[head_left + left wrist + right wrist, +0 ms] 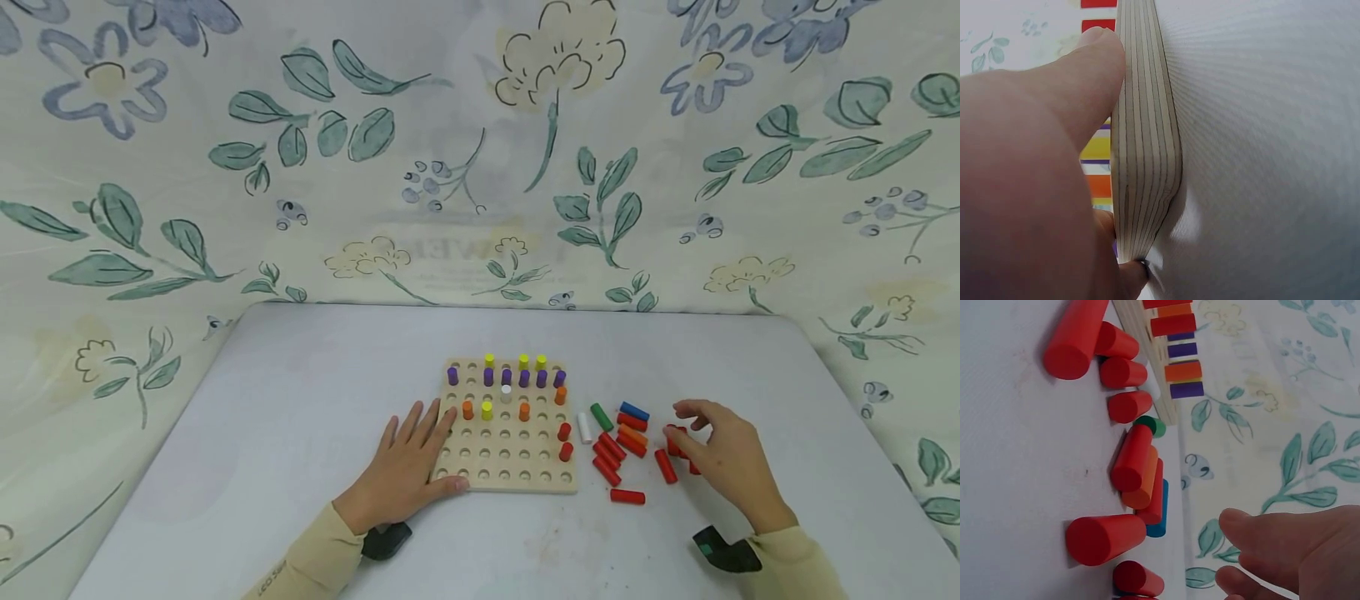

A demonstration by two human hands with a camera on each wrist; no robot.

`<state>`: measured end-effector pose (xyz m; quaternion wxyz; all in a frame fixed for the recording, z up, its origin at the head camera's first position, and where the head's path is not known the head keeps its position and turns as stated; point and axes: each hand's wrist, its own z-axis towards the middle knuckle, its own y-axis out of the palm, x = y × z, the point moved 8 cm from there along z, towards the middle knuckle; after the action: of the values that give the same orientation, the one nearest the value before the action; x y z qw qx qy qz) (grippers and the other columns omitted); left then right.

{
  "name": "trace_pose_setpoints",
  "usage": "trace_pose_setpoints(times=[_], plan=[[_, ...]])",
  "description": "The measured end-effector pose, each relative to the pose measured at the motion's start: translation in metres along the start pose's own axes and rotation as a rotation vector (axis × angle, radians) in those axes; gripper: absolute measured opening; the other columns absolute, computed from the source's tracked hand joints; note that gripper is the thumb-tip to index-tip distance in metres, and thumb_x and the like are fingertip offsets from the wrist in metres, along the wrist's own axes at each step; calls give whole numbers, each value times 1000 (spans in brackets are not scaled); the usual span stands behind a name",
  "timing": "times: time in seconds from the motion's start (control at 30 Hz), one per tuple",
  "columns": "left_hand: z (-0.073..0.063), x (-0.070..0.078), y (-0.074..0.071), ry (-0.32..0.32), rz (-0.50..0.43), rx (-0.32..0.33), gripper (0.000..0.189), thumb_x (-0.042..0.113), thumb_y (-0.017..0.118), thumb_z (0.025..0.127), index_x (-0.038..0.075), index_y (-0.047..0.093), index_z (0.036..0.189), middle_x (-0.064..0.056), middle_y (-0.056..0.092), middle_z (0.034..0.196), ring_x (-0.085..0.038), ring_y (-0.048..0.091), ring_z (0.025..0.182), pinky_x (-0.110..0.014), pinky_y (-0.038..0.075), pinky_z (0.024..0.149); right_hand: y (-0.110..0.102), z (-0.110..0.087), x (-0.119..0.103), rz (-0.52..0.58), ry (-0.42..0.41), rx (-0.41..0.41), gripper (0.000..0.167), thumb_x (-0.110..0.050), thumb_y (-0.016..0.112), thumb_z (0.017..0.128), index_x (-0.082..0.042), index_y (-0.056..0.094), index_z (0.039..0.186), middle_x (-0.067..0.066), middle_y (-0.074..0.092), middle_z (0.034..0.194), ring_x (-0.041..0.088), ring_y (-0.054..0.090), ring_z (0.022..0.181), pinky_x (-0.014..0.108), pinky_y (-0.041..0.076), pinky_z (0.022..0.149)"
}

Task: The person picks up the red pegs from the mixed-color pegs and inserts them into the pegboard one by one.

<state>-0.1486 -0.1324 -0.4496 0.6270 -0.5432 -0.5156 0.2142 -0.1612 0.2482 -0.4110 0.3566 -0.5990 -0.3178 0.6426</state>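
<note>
Red pegs (627,497) lie loose on the white table (300,350), right of a wooden pegboard (495,465); the frontmost runs left to right, another slants nearly front to back. Purple pegs (524,378) stand upright in the board. The left hand (408,467) rests flat on its left edge, fingers spread; the right hand (723,454) hangs above pegs, thumb and fingers parted, nothing visibly gripped.

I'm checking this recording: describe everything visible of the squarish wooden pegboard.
The squarish, pale wooden pegboard lies flat on the white table, its edge showing plywood-like layers. Rows of round holes cover its top. Upright cylindrical pegs in purple, yellow, orange, red and white fill some, mostly toward the far side; many nearer holes are unfilled. The left hand touches its left side, thumb at the near edge.
</note>
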Motion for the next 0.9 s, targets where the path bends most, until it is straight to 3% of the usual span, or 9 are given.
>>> trace_pose_setpoints(times=[0.13,0.5,0.9], plan=[[1,0,1,-5,13,-9,93,60,57,96,3,21,160,-24,13,165,-46,3,151,-71,4,114,5,-1,3,1,25,-50,39,-18,77,90,3,65,120,15,65,99,15,53,57,28,49,49],[1,-1,0,-11,6,-11,93,60,58,95,3,23,160,-24,14,165,-46,3,151,-71,3,114,12,2,8,-91,15,-118,48,-21,81,87,7,63,122,19,68,102,23,56,79,29,49,55],[1,-1,0,-11,9,-15,94,61,57,95,3,21,160,-24,13,165,-46,2,152,-70,3,115,16,2,10,-120,35,-152,49,-19,82,85,7,64,122,18,68,101,23,56,80,31,51,61]])
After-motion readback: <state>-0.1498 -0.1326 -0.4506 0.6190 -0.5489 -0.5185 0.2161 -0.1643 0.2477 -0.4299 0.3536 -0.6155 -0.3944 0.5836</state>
